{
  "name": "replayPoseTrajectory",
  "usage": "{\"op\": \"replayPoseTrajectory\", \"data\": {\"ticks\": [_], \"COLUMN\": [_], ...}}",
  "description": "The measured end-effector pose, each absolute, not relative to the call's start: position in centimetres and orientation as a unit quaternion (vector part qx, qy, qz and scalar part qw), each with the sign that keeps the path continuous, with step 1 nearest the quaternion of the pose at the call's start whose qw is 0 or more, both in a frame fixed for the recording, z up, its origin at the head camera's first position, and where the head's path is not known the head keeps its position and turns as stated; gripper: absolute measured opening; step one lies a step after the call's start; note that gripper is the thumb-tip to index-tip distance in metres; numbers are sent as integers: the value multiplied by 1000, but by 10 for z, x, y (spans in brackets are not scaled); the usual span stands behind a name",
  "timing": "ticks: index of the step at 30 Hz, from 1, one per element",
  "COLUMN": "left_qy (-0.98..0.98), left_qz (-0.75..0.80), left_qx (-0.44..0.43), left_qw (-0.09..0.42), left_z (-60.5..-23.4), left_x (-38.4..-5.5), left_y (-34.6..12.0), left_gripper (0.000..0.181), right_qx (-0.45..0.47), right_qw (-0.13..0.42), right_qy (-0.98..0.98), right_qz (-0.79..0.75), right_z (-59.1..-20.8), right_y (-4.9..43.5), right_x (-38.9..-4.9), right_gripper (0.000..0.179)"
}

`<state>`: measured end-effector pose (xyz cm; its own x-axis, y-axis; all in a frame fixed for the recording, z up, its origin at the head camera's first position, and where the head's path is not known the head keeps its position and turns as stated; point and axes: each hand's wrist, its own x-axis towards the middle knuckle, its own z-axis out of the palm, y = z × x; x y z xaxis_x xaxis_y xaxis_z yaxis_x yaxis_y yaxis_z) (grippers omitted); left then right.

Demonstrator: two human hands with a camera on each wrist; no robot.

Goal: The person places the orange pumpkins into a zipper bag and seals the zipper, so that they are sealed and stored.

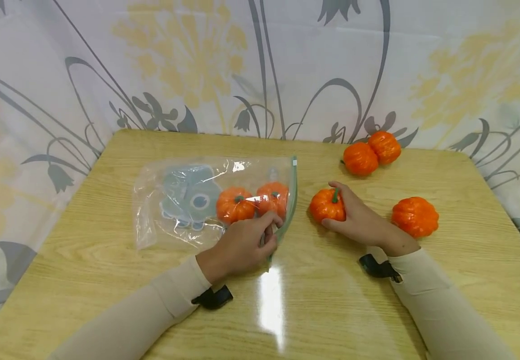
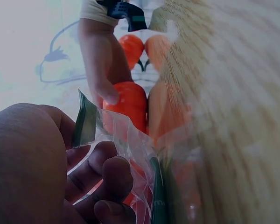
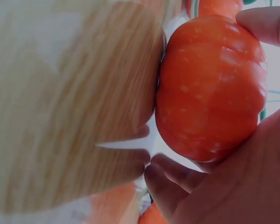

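A clear zip bag (image 1: 151, 200) with a green zip edge (image 1: 294, 185) and a blue cartoon print lies flat. Two small orange pumpkins (image 1: 234, 206) with green stems are inside it, near the mouth. My left hand (image 1: 241, 245) pinches the bag's edge at its near corner; in the left wrist view the green strip (image 2: 85, 121) runs between thumb and fingers. Just right of the bag's mouth, my right hand (image 1: 354, 217) grips another small pumpkin (image 1: 324, 206) from its right side. That pumpkin (image 3: 210, 88) sits on or barely above the table in the right wrist view.
Two more pumpkins (image 1: 361, 159) touch each other at the back right of the wooden table (image 1: 332, 310). A single pumpkin (image 1: 415, 216) lies right of my right wrist. A flowered cloth (image 1: 260, 65) hangs behind the table's far edge.
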<state>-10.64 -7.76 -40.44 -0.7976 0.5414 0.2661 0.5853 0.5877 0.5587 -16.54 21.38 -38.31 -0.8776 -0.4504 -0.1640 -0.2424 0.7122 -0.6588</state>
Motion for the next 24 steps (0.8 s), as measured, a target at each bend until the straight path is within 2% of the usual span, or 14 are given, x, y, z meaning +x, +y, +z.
{"op": "replayPoseTrajectory", "data": {"ticks": [14, 24], "left_qy": [-891, -889], "left_qz": [-324, -323], "left_qx": [-316, -322], "left_qw": [33, 36], "left_z": [-406, -404], "left_x": [-104, -104], "left_y": [-77, -77], "left_gripper": [21, 23], "right_qx": [-177, -210], "right_qw": [138, 116], "right_qy": [936, 922], "right_qz": [-269, -304], "right_z": [-380, -377], "right_y": [210, 203], "right_x": [-163, -163], "right_gripper": [86, 89]}}
